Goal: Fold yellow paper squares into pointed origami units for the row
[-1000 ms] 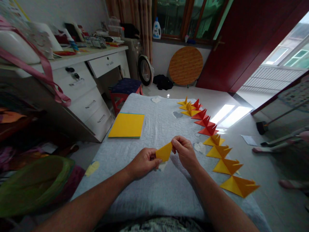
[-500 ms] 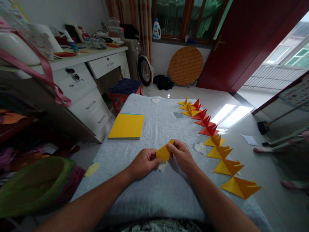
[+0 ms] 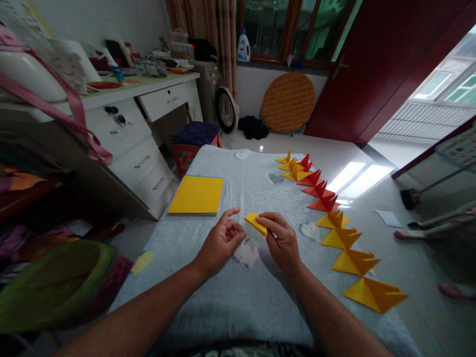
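A small folded piece of yellow paper is pinched in my right hand, held over the cloth-covered table. My left hand is just to its left, apart from the paper, with its fingers loosely curled, the index stretched out and nothing in them. Beyond my left hand lies a stack of square paper, its top sheet yellow. Along the table's right side runs a row of folded paper pieces, with yellow ones at the near end, red ones midway and more yellow ones at the far end.
A green-rimmed bin stands left of the table, below a white desk with drawers. Behind the table are a stool, an open washing machine door and a round wooden board. At right, another person's feet show.
My left hand has let go of the yellow paper and opened, moving slightly left. My right hand has kept hold of the paper, which is now turned and looks narrower.
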A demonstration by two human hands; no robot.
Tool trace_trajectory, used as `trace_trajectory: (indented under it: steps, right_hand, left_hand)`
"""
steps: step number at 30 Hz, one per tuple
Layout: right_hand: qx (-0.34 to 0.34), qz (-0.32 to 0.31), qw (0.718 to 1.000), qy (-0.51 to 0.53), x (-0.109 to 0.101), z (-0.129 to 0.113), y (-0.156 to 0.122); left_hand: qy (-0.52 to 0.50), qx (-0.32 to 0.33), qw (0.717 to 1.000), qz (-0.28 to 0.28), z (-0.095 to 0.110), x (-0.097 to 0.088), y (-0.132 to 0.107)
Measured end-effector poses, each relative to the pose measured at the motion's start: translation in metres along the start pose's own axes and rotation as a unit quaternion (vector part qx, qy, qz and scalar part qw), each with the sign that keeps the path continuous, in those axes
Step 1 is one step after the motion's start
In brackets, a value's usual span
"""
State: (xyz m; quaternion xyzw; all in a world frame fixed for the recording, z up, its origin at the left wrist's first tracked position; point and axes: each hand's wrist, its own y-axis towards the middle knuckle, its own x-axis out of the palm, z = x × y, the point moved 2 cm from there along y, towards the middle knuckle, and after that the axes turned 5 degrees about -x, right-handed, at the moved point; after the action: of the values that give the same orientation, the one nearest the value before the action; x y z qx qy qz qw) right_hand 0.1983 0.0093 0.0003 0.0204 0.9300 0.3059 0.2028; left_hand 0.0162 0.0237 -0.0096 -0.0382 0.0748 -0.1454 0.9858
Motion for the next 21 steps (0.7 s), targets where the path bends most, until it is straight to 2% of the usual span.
trace_trajectory:
  steps: [6,8,13,17,21]
  right_hand:
    - [0.010,-0.047,0.998,-0.050,0.012,0.010,-0.006]
    - [0.018,-0.072,0.995,-0.063,0.013,0.012,-0.007]
    - [0.024,-0.112,0.991,-0.074,0.010,0.017,-0.007]
    - [0.042,-0.131,0.987,-0.084,0.009,0.020,-0.006]
    - [0.035,-0.156,0.983,-0.092,0.009,0.019,-0.005]
  left_hand:
    - [0.118,0.052,0.988,0.087,-0.001,-0.006,0.000]
    - [0.175,0.072,0.979,0.080,-0.003,-0.007,0.001]
    - [0.274,0.126,0.953,0.023,-0.005,-0.005,0.003]
    - [0.294,0.143,0.945,-0.015,-0.005,-0.002,0.004]
    - [0.296,0.154,0.942,-0.014,-0.004,-0.001,0.004]
